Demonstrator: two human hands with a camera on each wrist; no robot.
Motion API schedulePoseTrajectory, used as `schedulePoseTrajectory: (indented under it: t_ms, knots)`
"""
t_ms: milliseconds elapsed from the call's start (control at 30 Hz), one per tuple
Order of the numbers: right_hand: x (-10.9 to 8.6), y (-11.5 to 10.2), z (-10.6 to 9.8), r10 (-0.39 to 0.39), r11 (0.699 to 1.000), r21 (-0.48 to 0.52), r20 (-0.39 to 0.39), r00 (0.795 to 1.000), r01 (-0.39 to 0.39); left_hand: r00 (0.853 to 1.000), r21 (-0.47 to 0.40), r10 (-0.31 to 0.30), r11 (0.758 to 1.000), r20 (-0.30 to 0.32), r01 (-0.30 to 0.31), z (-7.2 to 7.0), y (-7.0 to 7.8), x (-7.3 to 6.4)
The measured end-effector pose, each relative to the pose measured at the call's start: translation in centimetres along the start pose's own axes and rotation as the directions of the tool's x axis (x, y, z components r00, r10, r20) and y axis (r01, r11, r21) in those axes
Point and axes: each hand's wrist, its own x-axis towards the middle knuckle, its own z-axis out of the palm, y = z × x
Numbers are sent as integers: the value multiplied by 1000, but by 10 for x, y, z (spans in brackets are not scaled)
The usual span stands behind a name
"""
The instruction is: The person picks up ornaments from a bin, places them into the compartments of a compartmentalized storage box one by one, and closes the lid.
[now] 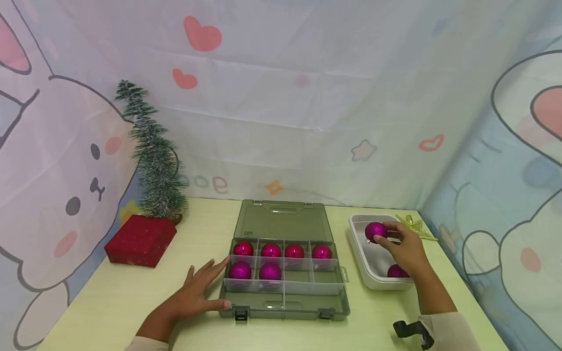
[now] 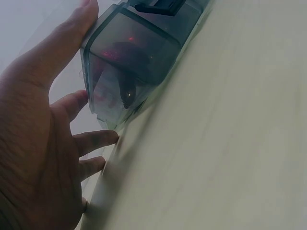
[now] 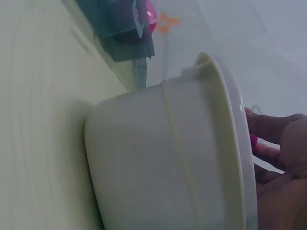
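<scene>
My right hand (image 1: 406, 246) pinches a purple glitter bauble (image 1: 375, 232) between thumb and fingers, over the white tub (image 1: 357, 243). Another purple bauble (image 1: 397, 271) lies at the tub's near end. In the right wrist view the tub wall (image 3: 139, 148) hides most of the held bauble. A see-through green compartment box (image 1: 252, 298) stands with its lid laid back. Its back row holds several shiny red baubles (image 1: 294, 251); two purple glitter baubles (image 1: 270, 271) sit in the middle row's left compartments. My left hand (image 1: 190, 297) has its fingers spread, touching the box's left side.
At the back left a small frosted Christmas tree (image 1: 155, 161) stands behind a red box (image 1: 140, 241). Gold-green star ornaments (image 1: 414, 226) lie behind the tub, at the table's right edge. A printed cloth (image 1: 281, 122) hangs along the back and sides.
</scene>
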Motion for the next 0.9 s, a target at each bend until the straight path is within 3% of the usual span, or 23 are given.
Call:
schedulePoseTrajectory:
  t_ms: [467,900]
  knots:
    - [-8,-12,19,-92,976,193,-34,995,97,1000,3,6,1000,-1,-6,0,-1,0]
    - [-19,-34,44,-119,955,274,-7,993,116,1000,-16,7,1000,7,-7,-1,3,0]
